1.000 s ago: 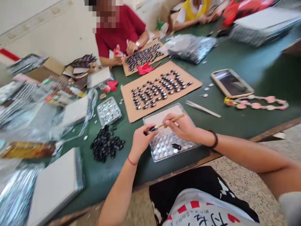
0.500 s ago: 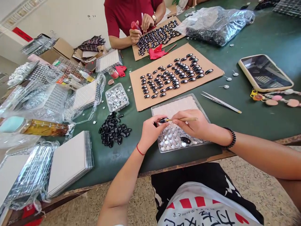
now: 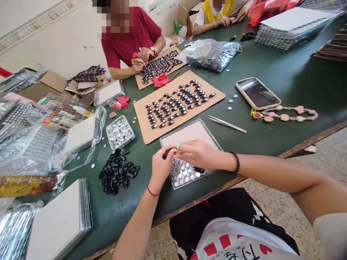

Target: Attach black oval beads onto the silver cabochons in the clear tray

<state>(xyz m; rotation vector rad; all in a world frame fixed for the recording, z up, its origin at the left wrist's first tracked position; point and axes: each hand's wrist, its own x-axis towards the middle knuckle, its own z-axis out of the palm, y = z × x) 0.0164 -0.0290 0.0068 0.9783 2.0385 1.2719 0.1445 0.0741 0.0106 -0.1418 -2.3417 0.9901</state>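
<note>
My left hand (image 3: 160,165) pinches a small black oval piece (image 3: 165,156), mostly covered by the fingers. Close against it, the closed fingers of my right hand (image 3: 199,152) grip a thin wooden stick, now almost wholly hidden; only what looks like its tip shows at the black piece. Both hands are over a clear plastic tray (image 3: 176,187) holding rows of round silver discs, with a pale sheet across its far part. Another black piece (image 3: 198,169) lies on the discs. To the left is a heap of black oval pieces (image 3: 115,171).
Beyond the tray lies a cardboard sheet (image 3: 146,135) with rows of black pieces. Tweezers (image 3: 227,124) and a phone (image 3: 258,94) with a bead strap are to the right. A box of silver parts (image 3: 121,146) stands left. A co-worker in red (image 3: 148,27) works across the table.
The view has swung right and up, so things appear lower and further left. My right hand has turned, hiding the stick that showed before. Both hands remain together over the tray.
</note>
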